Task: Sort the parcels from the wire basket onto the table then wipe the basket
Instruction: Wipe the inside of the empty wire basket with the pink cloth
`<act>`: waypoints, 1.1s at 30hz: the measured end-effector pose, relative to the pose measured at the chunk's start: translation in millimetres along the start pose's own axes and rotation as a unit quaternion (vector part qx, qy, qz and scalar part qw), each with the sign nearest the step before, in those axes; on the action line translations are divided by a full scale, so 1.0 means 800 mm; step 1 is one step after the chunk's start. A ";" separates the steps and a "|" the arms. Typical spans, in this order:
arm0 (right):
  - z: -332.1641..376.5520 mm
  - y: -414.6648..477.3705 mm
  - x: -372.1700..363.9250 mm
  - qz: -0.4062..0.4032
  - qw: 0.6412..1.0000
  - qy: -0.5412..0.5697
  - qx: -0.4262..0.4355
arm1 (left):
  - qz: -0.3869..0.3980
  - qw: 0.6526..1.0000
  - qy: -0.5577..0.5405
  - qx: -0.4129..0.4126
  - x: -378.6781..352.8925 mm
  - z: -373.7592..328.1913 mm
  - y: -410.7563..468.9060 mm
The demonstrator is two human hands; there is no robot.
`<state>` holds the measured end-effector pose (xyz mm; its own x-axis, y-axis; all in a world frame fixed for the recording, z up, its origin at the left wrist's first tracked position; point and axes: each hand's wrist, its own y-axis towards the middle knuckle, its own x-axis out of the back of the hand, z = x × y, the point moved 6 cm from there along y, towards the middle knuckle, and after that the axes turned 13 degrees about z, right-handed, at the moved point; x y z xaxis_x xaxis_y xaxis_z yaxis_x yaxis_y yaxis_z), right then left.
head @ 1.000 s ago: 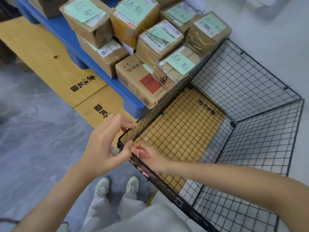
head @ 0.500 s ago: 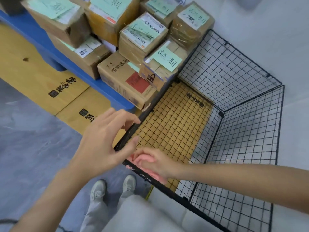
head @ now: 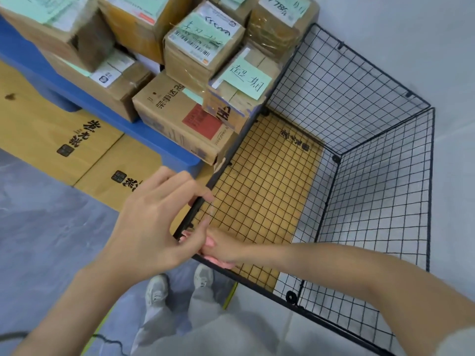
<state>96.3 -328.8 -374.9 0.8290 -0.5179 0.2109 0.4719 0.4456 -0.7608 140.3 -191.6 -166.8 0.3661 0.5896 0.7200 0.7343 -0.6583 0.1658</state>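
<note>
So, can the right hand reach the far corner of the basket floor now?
Probably yes. The wire basket is open on top and nothing lies inside, so the right hand, gripping the pink cloth, has a free way.
</note>
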 end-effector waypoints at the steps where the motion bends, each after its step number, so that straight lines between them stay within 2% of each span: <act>1: 0.005 -0.003 0.002 -0.003 1.000 0.007 -0.003 | 0.000 1.000 -0.001 0.002 0.000 0.000 0.000; 4: 0.017 -0.027 0.011 -0.010 0.999 0.049 0.003 | -0.005 1.000 0.001 0.005 0.001 -0.002 0.001; 12: 0.106 -0.178 0.054 -0.068 0.980 0.098 0.161 | -0.027 0.999 0.039 -0.004 0.008 -0.010 0.003; 14: 0.114 -0.194 0.055 -0.082 0.976 0.106 0.173 | -0.019 0.998 0.061 -0.021 0.008 -0.016 0.008; 16: 0.107 -0.194 0.051 -0.085 0.980 0.086 0.160 | 0.006 0.996 0.073 -0.055 0.005 -0.025 0.015; 23: 0.016 -0.153 0.021 -0.042 0.997 -0.069 -0.006 | 0.066 0.988 0.066 -0.121 -0.002 -0.036 0.026; 26: -0.009 -0.154 0.019 -0.016 0.997 -0.046 -0.055 | 0.083 0.986 0.050 -0.137 -0.008 -0.033 0.026; 29: 0.025 -0.153 0.034 -0.052 0.998 0.010 -0.017 | 0.097 0.984 0.027 -0.148 -0.012 -0.030 0.025; 33: 0.062 -0.153 0.042 -0.088 0.994 0.027 0.054 | 0.097 0.983 0.020 -0.155 -0.010 -0.031 0.026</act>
<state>80.8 -364.8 -244.3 0.7149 -0.6320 0.2991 0.6397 0.4185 -0.6447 138.4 -221.6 -152.8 0.4543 0.4244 0.7833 0.4419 -0.8708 0.2155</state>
